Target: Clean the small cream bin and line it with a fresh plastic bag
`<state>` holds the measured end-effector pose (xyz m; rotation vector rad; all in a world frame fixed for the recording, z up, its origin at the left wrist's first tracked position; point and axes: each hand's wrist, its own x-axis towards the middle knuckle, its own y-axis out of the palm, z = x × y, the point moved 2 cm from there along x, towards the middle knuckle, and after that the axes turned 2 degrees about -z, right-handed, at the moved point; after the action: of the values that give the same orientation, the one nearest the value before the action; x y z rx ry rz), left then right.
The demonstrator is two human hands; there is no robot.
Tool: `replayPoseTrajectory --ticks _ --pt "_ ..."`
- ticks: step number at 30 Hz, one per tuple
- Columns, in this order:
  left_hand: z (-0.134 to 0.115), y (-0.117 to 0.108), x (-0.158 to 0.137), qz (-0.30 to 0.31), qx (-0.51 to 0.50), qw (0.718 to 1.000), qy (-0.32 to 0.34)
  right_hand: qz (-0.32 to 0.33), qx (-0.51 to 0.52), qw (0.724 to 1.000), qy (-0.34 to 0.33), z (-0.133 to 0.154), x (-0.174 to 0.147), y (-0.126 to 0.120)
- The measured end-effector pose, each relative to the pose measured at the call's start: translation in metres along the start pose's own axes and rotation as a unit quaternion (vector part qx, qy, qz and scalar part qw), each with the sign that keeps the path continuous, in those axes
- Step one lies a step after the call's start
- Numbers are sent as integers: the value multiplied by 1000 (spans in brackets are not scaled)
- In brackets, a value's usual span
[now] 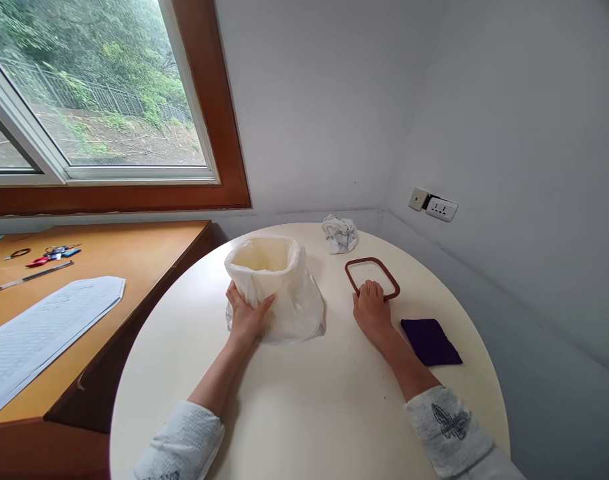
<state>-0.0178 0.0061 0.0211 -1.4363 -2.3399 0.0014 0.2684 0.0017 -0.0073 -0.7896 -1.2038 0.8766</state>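
As right hand (372, 311) grips ring (366, 260), round white table (304, 407), window (109, 87), wall socket (441, 209)

Hands (246, 317) hold a lined bin (287, 293) and brown frame (390, 275).

The bin (258, 255) is cream, the bag (300, 301) translucent white, the frame (363, 260) reddish-brown, the cloth (431, 342) dark purple, and the light-grey sleeve (444, 445) butterfly-patterned in black.
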Motion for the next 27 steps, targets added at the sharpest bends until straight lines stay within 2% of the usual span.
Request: replayPoseTrajectory --ticks 7,16,21,27 --pt "-1 0 0 0 -7 1000 1 10 -29 1000 -5 1 0 -1" --pt "-3 -2 0 10 22 1000 -16 47 -72 996 24 4 -3 -6" --pt "-3 -1 0 5 1 1000 -12 63 -74 995 39 5 -5 -6" --pt "-9 0 -3 8 -39 999 -17 8 1 998 -61 25 -8 -15"
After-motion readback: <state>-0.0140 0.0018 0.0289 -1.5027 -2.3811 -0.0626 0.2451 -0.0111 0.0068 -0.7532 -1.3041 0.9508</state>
